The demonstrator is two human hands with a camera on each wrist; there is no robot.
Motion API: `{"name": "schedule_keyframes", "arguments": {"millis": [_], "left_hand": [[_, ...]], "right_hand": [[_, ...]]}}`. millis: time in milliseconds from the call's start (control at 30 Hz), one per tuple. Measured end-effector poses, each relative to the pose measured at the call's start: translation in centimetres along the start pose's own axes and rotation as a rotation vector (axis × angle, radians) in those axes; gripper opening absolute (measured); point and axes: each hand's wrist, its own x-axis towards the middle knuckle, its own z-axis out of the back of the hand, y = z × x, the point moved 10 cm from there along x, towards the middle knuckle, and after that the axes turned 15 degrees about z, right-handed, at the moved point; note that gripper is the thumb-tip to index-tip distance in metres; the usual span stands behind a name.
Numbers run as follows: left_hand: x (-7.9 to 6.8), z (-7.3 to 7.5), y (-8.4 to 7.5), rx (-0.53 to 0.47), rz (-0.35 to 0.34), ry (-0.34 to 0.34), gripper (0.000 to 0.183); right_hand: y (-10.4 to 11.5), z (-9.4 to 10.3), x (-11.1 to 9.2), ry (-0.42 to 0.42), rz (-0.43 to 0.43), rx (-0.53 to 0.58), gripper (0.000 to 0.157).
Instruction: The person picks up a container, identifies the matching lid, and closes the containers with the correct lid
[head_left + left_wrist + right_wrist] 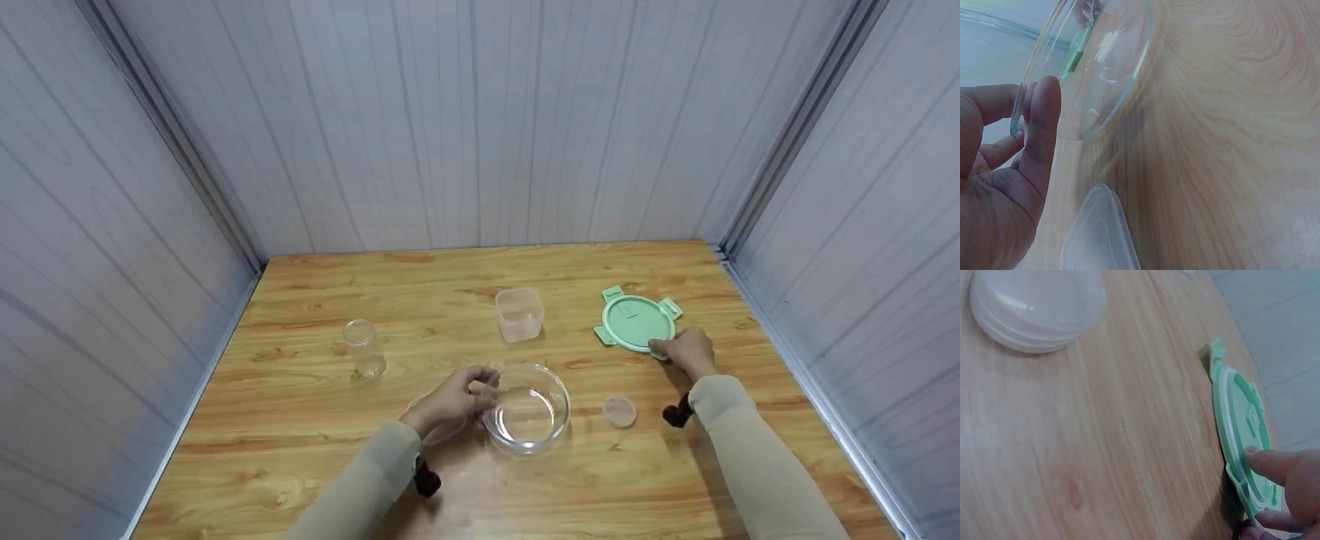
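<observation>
My left hand pinches the left rim of a round clear glass bowl, thumb on one side and fingers on the other. In the left wrist view the bowl appears tilted by the camera's angle, with the thumb against its rim. At the right, my right hand grips the near edge of a round green lid with flap clips. The right wrist view has the thumb on top of this lid and fingers at its underside. A translucent lid lies partly hidden beneath my left hand.
Between the bowl and my right arm lies a small round translucent lid. A square translucent container stands behind the bowl, and a clear jar is at the left. Panel walls enclose the wooden table on three sides.
</observation>
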Motion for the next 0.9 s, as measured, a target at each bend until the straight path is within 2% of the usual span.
{"name": "schedule_keyframes", "arguments": {"millis": [100, 167, 533, 767, 900], "left_hand": [[0.01, -0.1, 0.02, -0.022, 0.004, 0.004, 0.054], [0.01, -0.15, -0.01, -0.027, 0.006, 0.003, 0.054], [0.09, -0.27, -0.07, -0.033, 0.001, 0.013, 0.05], [0.11, -0.05, 0.18, -0.012, 0.01, 0.002, 0.051], [0.02, -0.09, 0.09, -0.011, 0.009, 0.003, 0.05]], "right_hand": [[-0.08, 0.09, -0.19, 0.006, -0.019, 0.033, 0.03], [-0.14, 0.11, -0.32, 0.005, -0.033, 0.061, 0.03], [-0.48, -0.11, -0.78, 0.019, -0.091, 0.198, 0.056], [-0.52, 0.06, -0.78, 0.007, -0.117, 0.168, 0.065], [-0.21, 0.36, -0.85, -0.024, -0.104, 0.152, 0.066]]}}
